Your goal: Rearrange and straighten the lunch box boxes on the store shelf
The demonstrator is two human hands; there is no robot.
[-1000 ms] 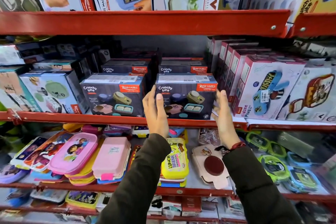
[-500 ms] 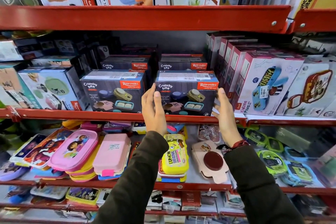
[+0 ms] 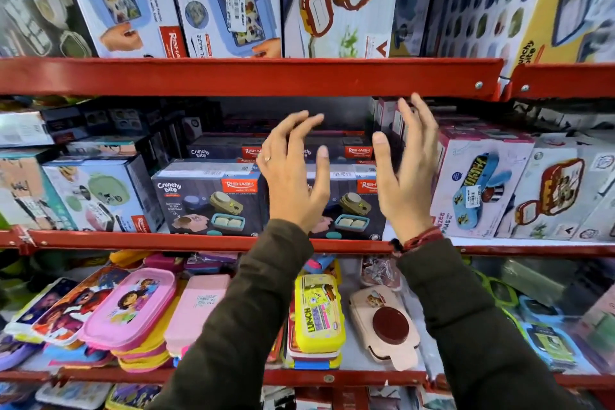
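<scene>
Two dark "Crunchy bite" lunch box boxes stand side by side at the front of the middle red shelf: the left box and the right box, partly hidden by my hands. More of the same boxes stand behind them. My left hand and my right hand hover in front of the right box, raised, fingers spread and blurred, holding nothing and apart from the box.
A green-and-white box stands left of the dark boxes, pink-white boxes to the right. The upper red shelf edge is just above my fingertips, with tall boxes on it. Loose plastic lunch boxes lie on the lower shelf.
Both hands have let go of the right dark box and lifted up with fingers spread. The view has tilted upward, showing more of the top shelf.
</scene>
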